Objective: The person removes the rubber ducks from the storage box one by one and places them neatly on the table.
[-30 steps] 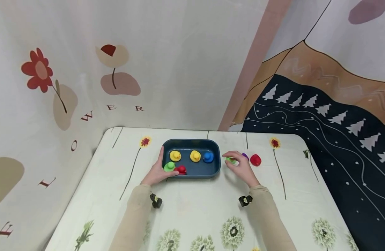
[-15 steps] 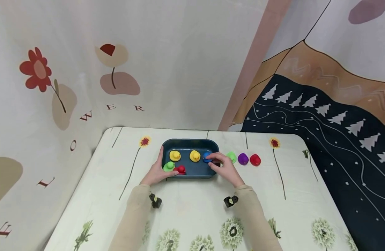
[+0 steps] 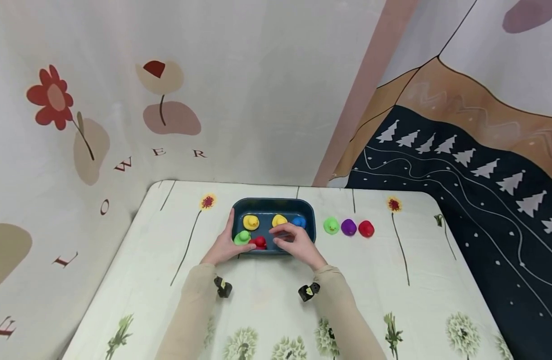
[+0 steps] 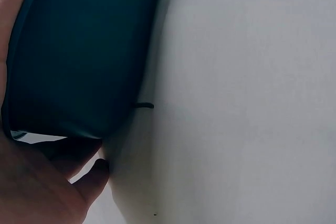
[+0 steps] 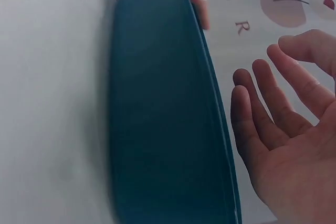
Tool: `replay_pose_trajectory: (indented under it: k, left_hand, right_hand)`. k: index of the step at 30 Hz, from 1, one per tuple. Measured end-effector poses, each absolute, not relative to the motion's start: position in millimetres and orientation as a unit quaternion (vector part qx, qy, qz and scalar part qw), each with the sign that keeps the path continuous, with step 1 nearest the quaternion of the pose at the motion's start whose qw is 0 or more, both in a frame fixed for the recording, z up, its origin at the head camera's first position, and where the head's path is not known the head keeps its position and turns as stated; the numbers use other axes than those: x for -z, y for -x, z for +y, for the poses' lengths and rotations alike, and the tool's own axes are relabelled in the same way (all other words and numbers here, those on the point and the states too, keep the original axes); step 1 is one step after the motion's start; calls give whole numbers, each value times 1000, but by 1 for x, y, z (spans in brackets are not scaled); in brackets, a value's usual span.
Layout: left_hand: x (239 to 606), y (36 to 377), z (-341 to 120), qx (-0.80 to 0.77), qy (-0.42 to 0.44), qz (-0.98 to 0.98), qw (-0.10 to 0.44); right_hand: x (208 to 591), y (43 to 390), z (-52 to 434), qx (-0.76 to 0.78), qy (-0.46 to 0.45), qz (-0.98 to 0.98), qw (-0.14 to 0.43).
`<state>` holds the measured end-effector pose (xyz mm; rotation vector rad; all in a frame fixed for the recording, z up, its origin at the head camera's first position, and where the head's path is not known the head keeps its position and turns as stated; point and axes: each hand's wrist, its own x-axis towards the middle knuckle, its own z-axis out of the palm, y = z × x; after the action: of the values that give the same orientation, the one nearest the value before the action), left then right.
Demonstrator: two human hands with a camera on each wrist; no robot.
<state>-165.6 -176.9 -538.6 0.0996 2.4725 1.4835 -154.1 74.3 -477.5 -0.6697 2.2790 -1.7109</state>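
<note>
A dark blue tray (image 3: 310,236) on the table holds two yellow ducks (image 3: 250,221) (image 3: 279,219), a blue duck (image 3: 299,221), a green duck (image 3: 241,237) and a red duck (image 3: 259,242). My left hand (image 3: 223,246) holds the tray's left end, thumb along the outer wall, fingers by the green duck. The left wrist view shows the tray wall (image 4: 79,56) against that hand (image 4: 37,187). My right hand (image 3: 290,239) hovers over the tray's front middle, fingers relaxed and holding nothing. In the right wrist view the right hand (image 5: 278,129) is spread beside the tray rim (image 5: 210,93).
Right of the tray a green duck (image 3: 332,225), a purple duck (image 3: 349,227) and a red duck (image 3: 366,228) stand in a row on the flower-print tablecloth (image 3: 266,310). Printed cloth walls close in the back and both sides.
My right hand let go of the green duck outside the tray and moved left, past the blue duck, to the tray's middle. The left hand stayed put.
</note>
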Motion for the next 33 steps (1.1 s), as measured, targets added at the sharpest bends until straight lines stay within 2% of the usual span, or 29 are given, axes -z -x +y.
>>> replay_pose_trajectory:
  k: [3,11,19,26,33]
  left_hand:
    - [538,166,-177,-509,-34,851,128]
    - [535,167,-177,-504,-34,854,127]
    - [537,167,-177,-506,-35,852,129]
    - [539,167,-176,-508,-36,851,129]
    - [539,168,-178,-512,-35,849,127]
  right_hand:
    - [475,154,67,582,238,769,116]
    - [505,174,53,578,222,769,157]
    - [509,183,46,561,227,775,183]
    - [478,174,44,537,224,783,221]
    - [514,189,43,511,205,802,231]
